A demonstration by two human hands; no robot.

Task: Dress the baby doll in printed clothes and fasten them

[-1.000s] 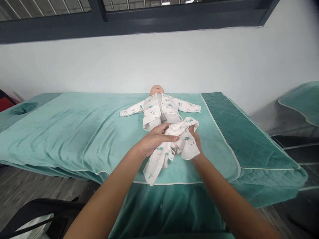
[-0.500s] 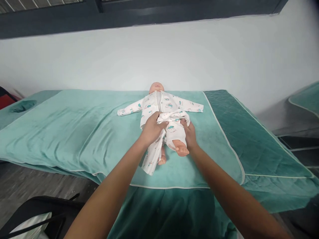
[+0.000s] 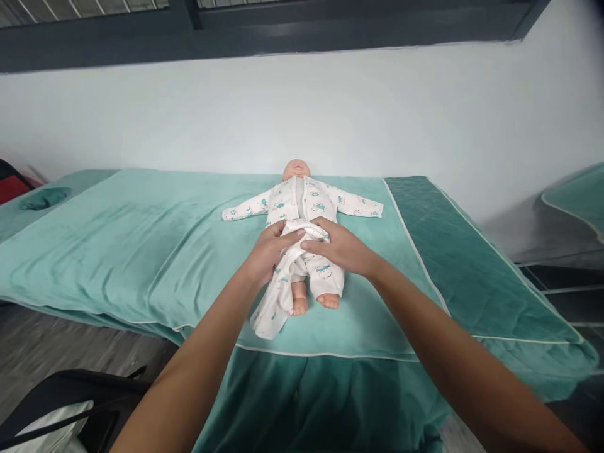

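Note:
A baby doll (image 3: 297, 168) lies on its back, head toward the wall, feet toward me. It wears a white printed long-sleeved top (image 3: 321, 200) with both sleeves spread out. White printed baby pants (image 3: 325, 272) cover the leg on the right down to the foot; the other pant leg hangs loose to the left of the bare foot (image 3: 299, 298). My left hand (image 3: 271, 248) is closed on the bunched waist of the pants, thumb on top. My right hand (image 3: 342, 246) pinches the same waistband from the right side. The doll's hips are hidden behind the hands and cloth.
The doll lies on a massage-style bed with a light green cover (image 3: 141, 251) and a darker green part (image 3: 476, 264) at right. A face hole (image 3: 46, 199) is at the left end. A white wall (image 3: 302, 113) stands behind. A black chair (image 3: 70, 402) is at lower left.
My right hand has moved from the doll's leg up to the waistband of the pants. The doll's raised leg has come down, and my left hand has shifted slightly left.

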